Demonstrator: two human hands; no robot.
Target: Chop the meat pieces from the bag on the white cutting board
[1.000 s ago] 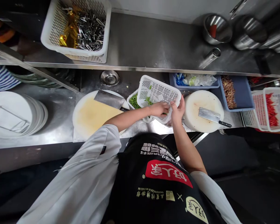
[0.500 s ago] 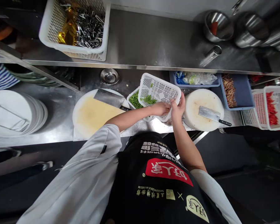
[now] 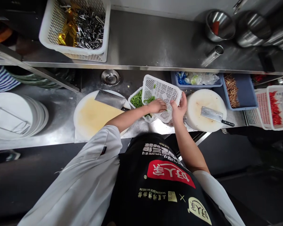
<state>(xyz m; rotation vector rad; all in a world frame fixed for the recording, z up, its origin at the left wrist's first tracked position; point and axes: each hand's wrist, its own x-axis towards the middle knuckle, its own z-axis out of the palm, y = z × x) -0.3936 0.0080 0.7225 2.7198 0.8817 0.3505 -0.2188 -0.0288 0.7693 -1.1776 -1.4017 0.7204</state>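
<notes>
Presently, the steel counter (image 3: 58,105) runs left to right before me. Two round chopping boards stand on it, the left board (image 3: 91,117) and the right board (image 3: 195,108), each bearing a cleaver. Between them is the white basket (image 3: 171,94), tilted, partly over a smaller white tub (image 3: 129,100); whether the two touch, I cannot tell.

Right hand (image 3: 179,108): clamped on the basket's right rim, thumb inside, the other fingers behind. Left hand (image 3: 157,106): palm down inside the basket, fingers close together, slightly bent, over the mesh floor. A trace of green shows at the fingertips; whether I have it pinched, I cannot determine.

Progress, in my judgement: largely done. The tub holds a heap of chopped greens (image 3: 136,99), while most of the basket's floor is bare. Outstanding: a small clump of leafy greens (image 3: 149,99) on the basket's left side and, smallest, one loose green piece (image 3: 154,85) farther up.
</notes>
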